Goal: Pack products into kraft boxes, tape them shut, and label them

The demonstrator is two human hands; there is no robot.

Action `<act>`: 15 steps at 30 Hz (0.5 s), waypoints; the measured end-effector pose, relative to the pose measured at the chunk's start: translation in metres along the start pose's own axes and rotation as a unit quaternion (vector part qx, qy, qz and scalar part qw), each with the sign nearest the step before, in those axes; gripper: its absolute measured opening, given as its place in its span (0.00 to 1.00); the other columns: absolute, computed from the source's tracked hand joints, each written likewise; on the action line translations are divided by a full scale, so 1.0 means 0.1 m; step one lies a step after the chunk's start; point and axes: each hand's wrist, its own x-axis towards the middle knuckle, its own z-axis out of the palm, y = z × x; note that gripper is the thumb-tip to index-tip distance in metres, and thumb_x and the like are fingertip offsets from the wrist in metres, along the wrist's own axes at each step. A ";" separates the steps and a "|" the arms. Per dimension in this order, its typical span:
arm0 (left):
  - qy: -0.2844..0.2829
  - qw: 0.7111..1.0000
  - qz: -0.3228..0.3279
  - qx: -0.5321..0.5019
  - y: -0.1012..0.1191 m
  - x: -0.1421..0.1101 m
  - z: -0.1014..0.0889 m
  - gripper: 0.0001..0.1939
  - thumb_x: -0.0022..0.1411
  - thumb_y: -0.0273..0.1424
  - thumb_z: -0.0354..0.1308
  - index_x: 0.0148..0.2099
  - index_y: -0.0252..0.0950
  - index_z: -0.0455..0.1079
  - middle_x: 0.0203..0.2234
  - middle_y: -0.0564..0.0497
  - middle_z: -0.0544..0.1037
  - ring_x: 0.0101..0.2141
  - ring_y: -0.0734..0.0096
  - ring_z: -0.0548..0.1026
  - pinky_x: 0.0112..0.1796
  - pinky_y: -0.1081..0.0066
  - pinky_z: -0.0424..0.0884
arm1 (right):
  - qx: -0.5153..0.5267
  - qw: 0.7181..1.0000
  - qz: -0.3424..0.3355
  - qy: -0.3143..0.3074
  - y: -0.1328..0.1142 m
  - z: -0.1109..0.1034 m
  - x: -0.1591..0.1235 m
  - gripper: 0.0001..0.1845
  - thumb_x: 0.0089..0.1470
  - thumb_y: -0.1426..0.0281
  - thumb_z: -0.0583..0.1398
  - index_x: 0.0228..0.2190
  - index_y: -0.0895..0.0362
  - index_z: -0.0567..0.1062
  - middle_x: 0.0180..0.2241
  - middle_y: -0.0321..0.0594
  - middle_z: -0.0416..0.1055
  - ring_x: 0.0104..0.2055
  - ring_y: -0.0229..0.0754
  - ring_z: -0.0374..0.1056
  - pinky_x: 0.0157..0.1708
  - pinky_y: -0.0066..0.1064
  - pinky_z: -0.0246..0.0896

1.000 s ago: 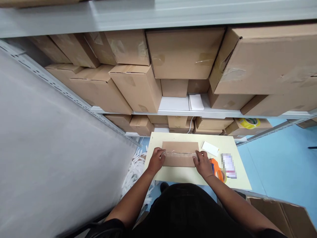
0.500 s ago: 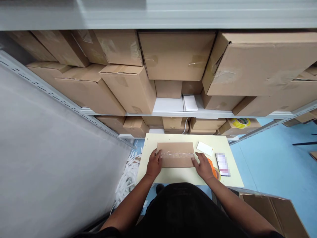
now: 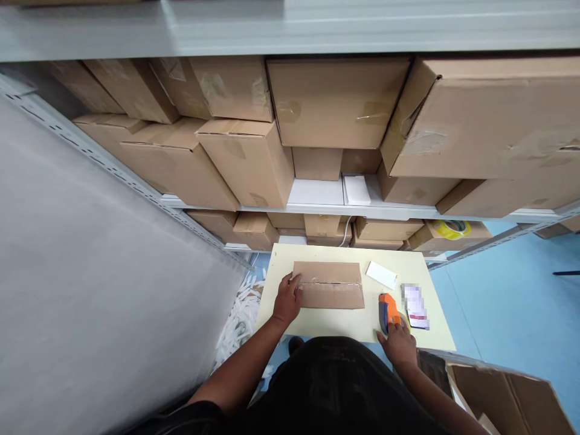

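Observation:
A flat cardboard box (image 3: 330, 296) lies on the small cream table, with clear tape along its middle seam. My left hand (image 3: 287, 298) holds the box at its left end, the fingertips over its edge. To the right of the box, my right hand (image 3: 399, 345) is closed round the handle end of an orange and blue tape dispenser (image 3: 388, 308). The dispenser lies on the table, and its tape roll is partly hidden by my fingers.
The cream table (image 3: 317, 324) also bears a white box (image 3: 381, 274) and a blurred phone-like item (image 3: 415, 306). Shelves of cartons (image 3: 338, 103) stand behind, with a yellow tape roll (image 3: 452, 229). Paper strips (image 3: 238, 317) litter the floor; an open carton (image 3: 502, 393) stands at right.
My right hand has left the box's right end and moved right and nearer to me, onto the tape dispenser. My left hand stays at the box's left end.

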 end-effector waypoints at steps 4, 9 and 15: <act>0.000 1.000 -0.002 -0.004 0.00 0.00 -0.01 0.22 0.72 0.33 0.49 0.64 0.39 0.69 0.61 0.40 0.65 0.62 0.53 0.65 0.65 0.49 0.64 | 0.043 0.998 0.028 0.028 -0.01 0.01 0.17 0.22 0.63 0.56 0.53 0.42 0.57 0.79 0.51 0.59 0.74 0.61 0.63 0.64 0.48 0.55 0.63; -0.001 1.000 -0.008 -0.016 0.00 0.00 0.01 0.21 0.73 0.33 0.49 0.64 0.38 0.69 0.60 0.40 0.66 0.63 0.54 0.65 0.65 0.48 0.63 | 0.129 0.988 0.056 0.059 0.00 -0.21 0.25 0.19 0.57 0.56 0.55 0.33 0.57 0.79 0.37 0.56 0.78 0.44 0.62 0.75 0.39 0.50 0.67; 0.014 0.999 -0.002 -0.034 0.01 -0.01 0.06 0.22 0.71 0.31 0.50 0.64 0.39 0.70 0.61 0.40 0.66 0.62 0.54 0.66 0.64 0.50 0.64 | 0.416 0.907 0.065 0.027 0.05 -0.90 0.07 0.16 0.54 0.55 0.57 0.27 0.53 0.76 0.24 0.40 0.74 0.28 0.50 0.71 0.29 0.36 0.64</act>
